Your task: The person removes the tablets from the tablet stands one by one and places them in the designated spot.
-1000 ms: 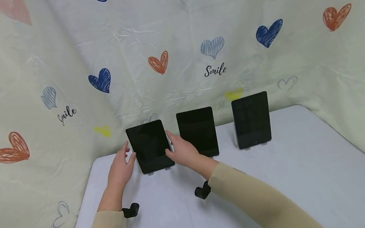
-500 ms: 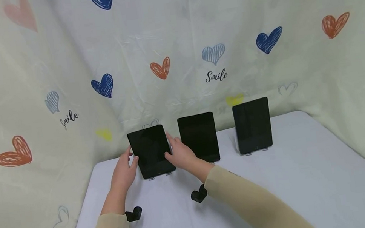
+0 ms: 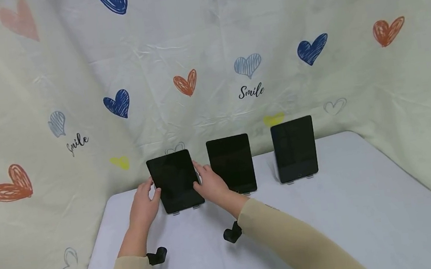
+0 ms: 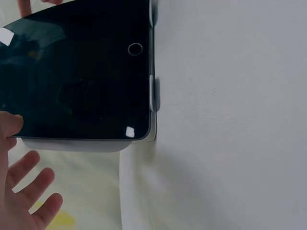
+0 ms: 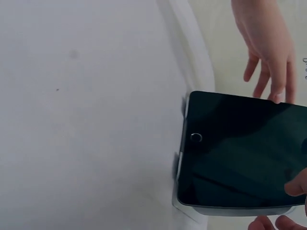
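Observation:
A black tablet (image 3: 174, 182) leans upright, slightly tilted, on a stand whose small front feet (image 3: 176, 213) show beneath it, leftmost of three tablets. My left hand (image 3: 142, 210) holds its left edge; in the left wrist view that thumb (image 4: 10, 123) lies on the screen side, with the other fingers spread past the edge. On the opposite edge, my right hand (image 3: 215, 187) has its thumb (image 5: 298, 183) on the screen and its fingers reaching behind. The tablet hides part of those fingers. Its round home button (image 4: 135, 49) shows in both wrist views.
Just right of my right hand stands a second tablet (image 3: 232, 164), partly covered by that hand. A third tablet (image 3: 295, 149) stands farther right on its own stand. All are on a white table (image 3: 350, 216) before a heart-printed curtain (image 3: 206, 28).
The head view has tilted, so the scene sits a little lower in it. Both hands stay at the left tablet's edges, and the tablets keep their places on the table.

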Demonstrator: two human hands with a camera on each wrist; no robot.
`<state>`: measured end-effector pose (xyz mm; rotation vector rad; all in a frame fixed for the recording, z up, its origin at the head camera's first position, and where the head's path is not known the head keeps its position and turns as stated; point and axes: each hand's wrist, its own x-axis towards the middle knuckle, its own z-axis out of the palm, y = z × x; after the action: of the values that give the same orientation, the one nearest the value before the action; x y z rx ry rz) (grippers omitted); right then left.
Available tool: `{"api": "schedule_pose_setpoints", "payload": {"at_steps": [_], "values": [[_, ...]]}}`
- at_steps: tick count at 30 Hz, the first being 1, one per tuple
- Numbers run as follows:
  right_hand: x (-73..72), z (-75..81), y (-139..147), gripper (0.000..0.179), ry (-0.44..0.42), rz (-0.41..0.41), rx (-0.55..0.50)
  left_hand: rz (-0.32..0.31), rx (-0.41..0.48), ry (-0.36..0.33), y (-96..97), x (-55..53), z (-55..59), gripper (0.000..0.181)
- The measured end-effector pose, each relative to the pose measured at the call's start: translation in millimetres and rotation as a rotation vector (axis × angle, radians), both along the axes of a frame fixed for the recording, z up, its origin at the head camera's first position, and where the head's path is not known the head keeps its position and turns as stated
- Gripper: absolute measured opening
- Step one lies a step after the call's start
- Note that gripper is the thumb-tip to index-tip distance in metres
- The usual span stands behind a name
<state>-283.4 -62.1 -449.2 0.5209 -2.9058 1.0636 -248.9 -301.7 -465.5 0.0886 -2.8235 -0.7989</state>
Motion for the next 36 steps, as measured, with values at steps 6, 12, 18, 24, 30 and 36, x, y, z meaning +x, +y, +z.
{"api": "schedule_pose_setpoints", "payload": {"at_steps": [6,12,18,24,30,36], "values": [[2.3,-9.4,0,0.065,0.111,-0.028,-0.025,0.023,0.069,0.056,2.0,2.8,-0.5,0.052],[3.3,-18.1,1,0.065,0.205,-0.035,-0.073,0.063,0.152,0.131,6.9,2.6,-1.8,0.045],[2.4,-21.6,-2,0.065,0.208,-0.040,-0.104,0.118,0.252,0.203,11.3,5.3,-3.2,0.048],[2.4,-21.8,-1,0.063,0.185,-0.059,-0.135,0.151,0.323,0.267,15.0,8.6,-7.6,0.056],[2.9,-24.0,0,0.061,0.189,-0.051,-0.178,0.174,0.374,0.268,17.1,11.0,-9.4,0.057],[4.6,-23.6,1,0.059,0.189,-0.040,-0.246,0.180,0.382,0.271,15.1,15.8,-7.1,0.057]]}}
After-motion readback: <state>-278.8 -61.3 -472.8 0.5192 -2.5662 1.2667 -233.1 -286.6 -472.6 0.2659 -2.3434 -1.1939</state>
